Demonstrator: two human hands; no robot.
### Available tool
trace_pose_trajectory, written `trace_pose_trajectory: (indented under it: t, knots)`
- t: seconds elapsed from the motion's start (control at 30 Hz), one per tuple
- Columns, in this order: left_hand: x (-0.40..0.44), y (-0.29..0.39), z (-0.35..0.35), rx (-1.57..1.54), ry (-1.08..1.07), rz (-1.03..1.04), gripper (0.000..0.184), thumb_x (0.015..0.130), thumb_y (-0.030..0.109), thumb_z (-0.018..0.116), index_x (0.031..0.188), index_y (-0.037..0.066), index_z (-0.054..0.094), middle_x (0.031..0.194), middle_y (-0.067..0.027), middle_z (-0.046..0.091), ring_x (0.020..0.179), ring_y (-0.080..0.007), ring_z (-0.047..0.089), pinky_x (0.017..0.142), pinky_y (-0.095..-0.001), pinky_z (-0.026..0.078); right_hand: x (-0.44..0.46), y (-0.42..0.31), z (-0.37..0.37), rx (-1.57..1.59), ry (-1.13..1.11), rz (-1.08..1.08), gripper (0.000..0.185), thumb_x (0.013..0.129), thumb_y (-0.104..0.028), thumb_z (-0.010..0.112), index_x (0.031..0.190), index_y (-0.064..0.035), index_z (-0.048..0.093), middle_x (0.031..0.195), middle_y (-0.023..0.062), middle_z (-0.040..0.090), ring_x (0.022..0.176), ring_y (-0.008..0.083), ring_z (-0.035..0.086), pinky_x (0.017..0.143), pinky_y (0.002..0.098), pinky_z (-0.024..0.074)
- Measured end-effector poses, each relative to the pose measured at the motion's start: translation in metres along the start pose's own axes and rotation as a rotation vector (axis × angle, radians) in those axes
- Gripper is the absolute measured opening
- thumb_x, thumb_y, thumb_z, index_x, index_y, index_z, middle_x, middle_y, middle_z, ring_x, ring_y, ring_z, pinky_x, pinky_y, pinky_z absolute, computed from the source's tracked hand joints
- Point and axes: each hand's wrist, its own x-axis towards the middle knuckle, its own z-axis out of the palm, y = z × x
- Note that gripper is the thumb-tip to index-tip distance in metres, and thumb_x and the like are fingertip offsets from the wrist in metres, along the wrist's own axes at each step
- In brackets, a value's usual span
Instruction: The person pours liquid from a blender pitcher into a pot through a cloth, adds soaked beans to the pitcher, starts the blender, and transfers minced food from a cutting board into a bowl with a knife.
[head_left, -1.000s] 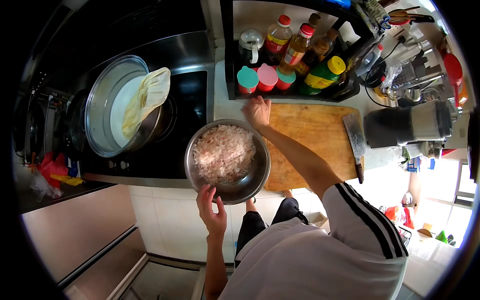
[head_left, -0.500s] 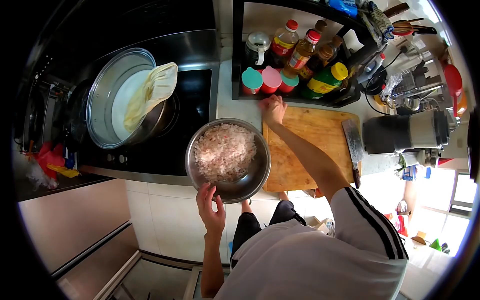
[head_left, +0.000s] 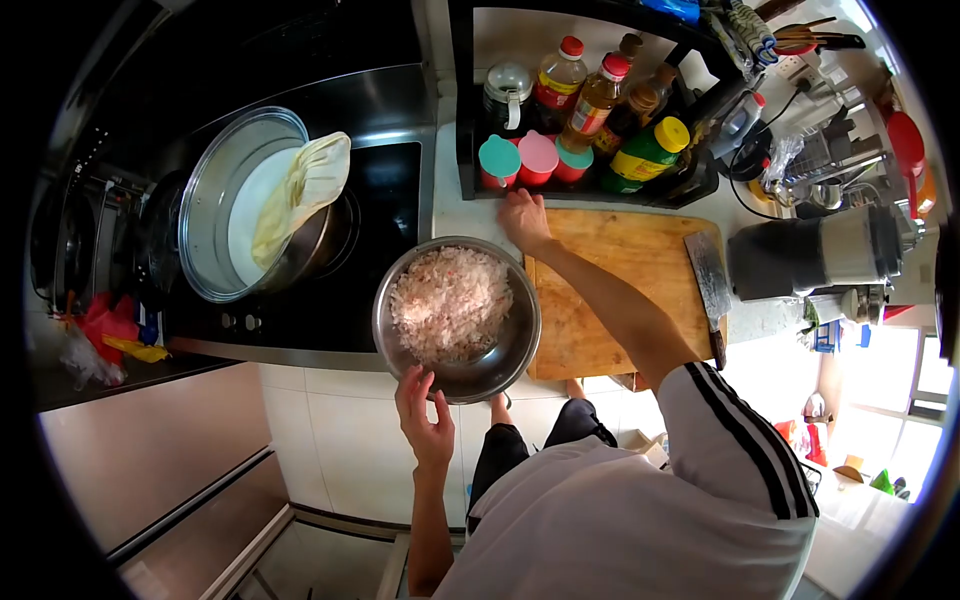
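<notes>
A steel bowl [head_left: 510, 365] holding a mound of pale pink, finely chopped food [head_left: 450, 305] stands at the counter's front edge. My left hand [head_left: 425, 420] is at its near rim, fingers spread and fingertips against the metal, not wrapped round it. My right hand [head_left: 524, 220] is on the counter beyond the bowl, just in front of the lidded seasoning jars [head_left: 537, 158]. Its fingers are curled together, and what they hold, if anything, is hidden. Under my right forearm lies a wooden cutting board [head_left: 610, 300].
A cleaver [head_left: 708, 280] lies along the board's right side. Left, a large steel pot [head_left: 215, 190] with a cloth [head_left: 300, 195] over its rim sits on the black stove [head_left: 385, 210]. Sauce bottles [head_left: 597, 100] fill a black rack [head_left: 464, 100]; a blender [head_left: 800, 258] is at right.
My right hand has moved slightly left along the counter, closer to the bowl's far side. My left hand stays at the bowl's rim. The whole view has shifted a little.
</notes>
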Motion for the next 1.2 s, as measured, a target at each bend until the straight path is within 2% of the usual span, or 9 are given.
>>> trace_pose_trajectory:
  t: [0.23,0.57,0.77,0.87,0.93,1.0,1.07,1.17,1.2]
  knots:
    - [0.0,0.008,0.003,0.036,-0.029,0.025,0.031,0.082,-0.006,0.056,0.113,0.0,0.057,0.123,-0.017,0.05,0.115,-0.0333,0.049,0.092,-0.0391,0.045,-0.022,0.01,-0.022,0.057,-0.019,-0.12,0.007,0.068,-0.022,0.065,0.067,-0.0158,0.063,0.086,0.0028,0.054,0.095,0.0238,0.047,0.079,0.0408,0.0347]
    - [0.002,0.028,0.011,0.091,-0.039,0.148,0.032,0.082,-0.005,0.057,0.113,0.0,0.056,0.123,-0.017,0.049,0.114,-0.0335,0.05,0.083,-0.0338,0.049,-0.023,-0.009,-0.01,-0.436,-0.062,-0.219,0.007,0.067,-0.013,0.055,0.065,-0.0139,0.062,0.086,0.003,0.056,0.099,0.0251,0.047,0.083,0.039,0.0353]
    - [0.01,0.064,0.008,0.113,-0.1,0.211,0.031,0.082,-0.003,0.059,0.113,0.0,0.056,0.12,-0.0179,0.053,0.11,-0.0331,0.054,0.09,-0.0382,0.046,-0.029,0.023,-0.072,0.514,0.054,0.041,0.005,0.073,-0.012,0.068,0.073,-0.0072,0.065,0.087,0.0089,0.058,0.09,0.0272,0.052,0.077,0.0393,0.0412]
    - [0.022,0.104,0.008,0.034,-0.022,0.267,0.031,0.082,-0.002,0.059,0.113,0.0,0.056,0.12,-0.018,0.055,0.107,-0.0339,0.056,0.092,-0.0403,0.044,-0.084,0.028,-0.183,0.618,0.099,0.033,0.008,0.073,-0.009,0.071,0.076,-0.003,0.066,0.085,0.0094,0.061,0.084,0.027,0.055,0.075,0.036,0.0437]
    - [0.031,0.1,0.015,0.043,-0.023,0.41,0.03,0.083,0.0,0.059,0.113,-0.001,0.056,0.122,-0.0162,0.054,0.11,-0.0333,0.054,0.092,-0.0403,0.044,-0.145,0.039,-0.24,0.548,0.098,0.092,0.009,0.074,-0.008,0.071,0.076,-0.0016,0.065,0.08,0.0092,0.06,0.082,0.0261,0.056,0.071,0.0333,0.0448]
    - [0.036,0.069,0.036,0.185,-0.073,0.362,0.028,0.085,0.002,0.059,0.113,0.001,0.057,0.119,-0.0139,0.055,0.111,-0.0314,0.052,0.089,-0.0397,0.045,-0.215,0.048,-0.277,0.501,0.057,0.237,0.009,0.076,-0.006,0.07,0.076,0.0005,0.063,0.076,0.0096,0.059,0.075,0.0218,0.057,0.065,0.0327,0.0455]
    - [0.036,0.034,0.053,0.326,-0.083,0.314,0.028,0.085,0.003,0.059,0.113,0.002,0.057,0.116,-0.0132,0.056,0.11,-0.0309,0.052,0.089,-0.0396,0.045,-0.289,0.058,-0.281,0.534,-0.013,0.516,0.009,0.077,-0.004,0.069,0.077,0.0022,0.063,0.074,0.0099,0.059,0.067,0.0173,0.057,0.059,0.0318,0.0458]
    - [0.031,0.011,0.068,0.035,-0.138,0.017,0.036,0.08,0.002,0.063,0.116,0.005,0.056,0.117,-0.0131,0.053,0.112,-0.0327,0.049,0.095,-0.0414,0.04,-0.377,0.061,-0.247,0.607,0.076,0.677,0.01,0.079,-0.005,0.069,0.081,0.0034,0.065,0.072,0.0086,0.061,0.056,0.0134,0.058,0.051,0.0274,0.0464]
    - [0.029,0.029,0.07,0.147,-0.123,0.078,0.038,0.08,0.001,0.063,0.117,0.006,0.056,0.119,-0.0133,0.051,0.114,-0.0327,0.047,0.096,-0.0417,0.039,-0.396,0.062,-0.227,0.664,0.116,0.756,0.011,0.08,-0.006,0.069,0.083,0.0037,0.066,0.07,0.0077,0.062,0.054,0.0128,0.058,0.048,0.0256,0.0464]
